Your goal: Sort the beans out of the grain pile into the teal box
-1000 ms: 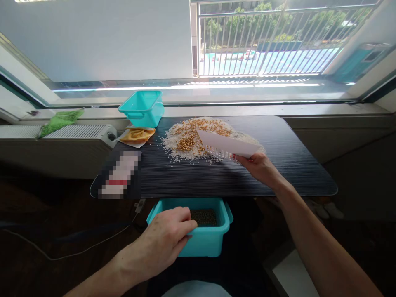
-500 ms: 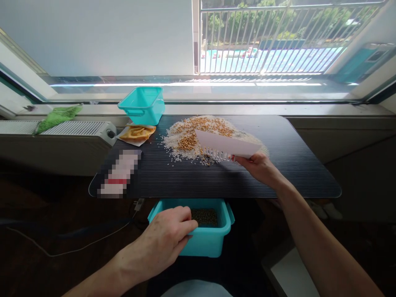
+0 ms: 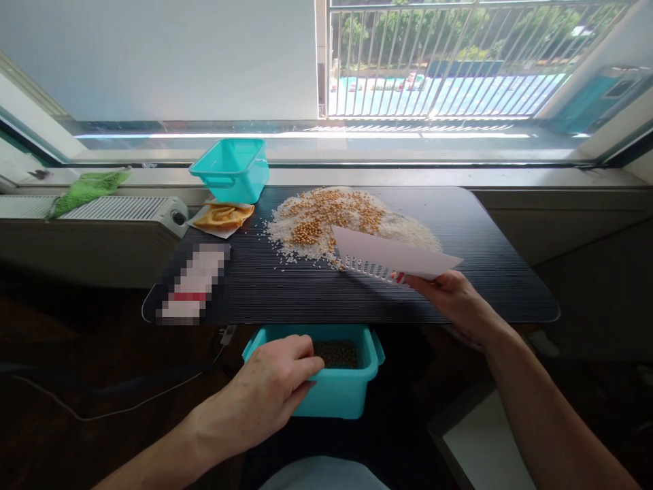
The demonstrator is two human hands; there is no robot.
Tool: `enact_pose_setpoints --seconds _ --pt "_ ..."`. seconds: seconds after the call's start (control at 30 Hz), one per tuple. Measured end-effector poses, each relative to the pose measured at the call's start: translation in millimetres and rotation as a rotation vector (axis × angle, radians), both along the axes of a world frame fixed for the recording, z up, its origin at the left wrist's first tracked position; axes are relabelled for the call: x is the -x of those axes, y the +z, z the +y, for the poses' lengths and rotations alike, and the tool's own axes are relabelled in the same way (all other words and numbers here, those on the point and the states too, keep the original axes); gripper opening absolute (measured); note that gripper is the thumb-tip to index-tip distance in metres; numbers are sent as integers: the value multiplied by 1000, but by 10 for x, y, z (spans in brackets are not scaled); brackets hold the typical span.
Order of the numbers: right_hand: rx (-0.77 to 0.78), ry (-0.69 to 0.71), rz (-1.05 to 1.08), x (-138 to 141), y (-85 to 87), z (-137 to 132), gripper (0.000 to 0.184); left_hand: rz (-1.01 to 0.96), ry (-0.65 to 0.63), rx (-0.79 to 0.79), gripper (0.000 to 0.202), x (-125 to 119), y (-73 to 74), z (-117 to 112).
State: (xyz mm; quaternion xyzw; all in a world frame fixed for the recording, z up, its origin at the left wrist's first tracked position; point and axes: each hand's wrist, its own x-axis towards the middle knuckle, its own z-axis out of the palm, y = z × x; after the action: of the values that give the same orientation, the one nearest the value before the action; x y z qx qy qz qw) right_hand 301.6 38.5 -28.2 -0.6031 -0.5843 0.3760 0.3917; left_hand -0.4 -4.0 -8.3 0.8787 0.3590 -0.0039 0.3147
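Head view: scoop at pile edge, bin held low

Head camera, single view. Right hand [image 3: 454, 296] has its fingers closed on the near end of the white slotted scoop [image 3: 392, 258]. The scoop's toothed edge sits at the near rim of the rice-and-bean pile [image 3: 326, 218] on the table [image 3: 484, 272]. Left hand [image 3: 270, 395] is curled tight over the rim of the teal bin [image 3: 341, 398], below the table edge. The bin holds a thin layer of dark beans [image 3: 337, 354]. Pile looks mostly unsorted; early, I'd judge.

The left hand [image 3: 275, 388] and the right hand [image 3: 459, 299] are bare. Both arms are bare too, all the way down. A bit of pale blue-grey cloth [image 3: 321, 476] covers the body low down.
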Motion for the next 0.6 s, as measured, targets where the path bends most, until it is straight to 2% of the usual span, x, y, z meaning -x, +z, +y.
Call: enact_pose_setpoints --seconds 0.27,0.6 --pt "-11 27 -36 53 -41 4 33 8 2 -14 13 -10 -2 3" --pt "-95 111 -106 147 -122 173 32 30 -2 -13 14 1 13 22"
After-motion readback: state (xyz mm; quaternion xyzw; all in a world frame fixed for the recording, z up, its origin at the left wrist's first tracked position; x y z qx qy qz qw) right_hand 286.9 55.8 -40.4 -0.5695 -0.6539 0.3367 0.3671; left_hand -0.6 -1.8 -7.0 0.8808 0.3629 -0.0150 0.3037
